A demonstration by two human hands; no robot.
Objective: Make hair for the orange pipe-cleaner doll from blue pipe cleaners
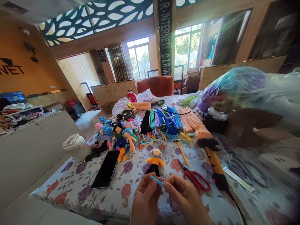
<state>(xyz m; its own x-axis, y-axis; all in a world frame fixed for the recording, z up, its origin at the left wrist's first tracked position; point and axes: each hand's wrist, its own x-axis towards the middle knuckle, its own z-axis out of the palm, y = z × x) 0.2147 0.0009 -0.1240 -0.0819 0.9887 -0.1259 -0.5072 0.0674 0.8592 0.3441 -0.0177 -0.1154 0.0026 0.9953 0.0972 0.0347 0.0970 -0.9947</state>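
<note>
Between my two hands, near the table's front edge, is a short light-blue pipe cleaner (157, 180). My left hand (145, 197) pinches one end of it between thumb and fingers, and my right hand (181, 195) pinches the other end. Just beyond my fingertips lies a small doll (156, 161) with a yellow top, black trousers and a blue band on its head; my hands partly cover its lower end. Red-handled scissors (197, 179) rest to the right of my right hand, blades pointing away.
A yellow-and-black glue gun (214, 162) with a cord lies at right. A black phone (106, 170) and a white-lidded jar (76, 147) are at left. Behind are a heap of small dolls (119, 134), bundles of coloured pipe cleaners (167, 122) and plastic bags (236, 84).
</note>
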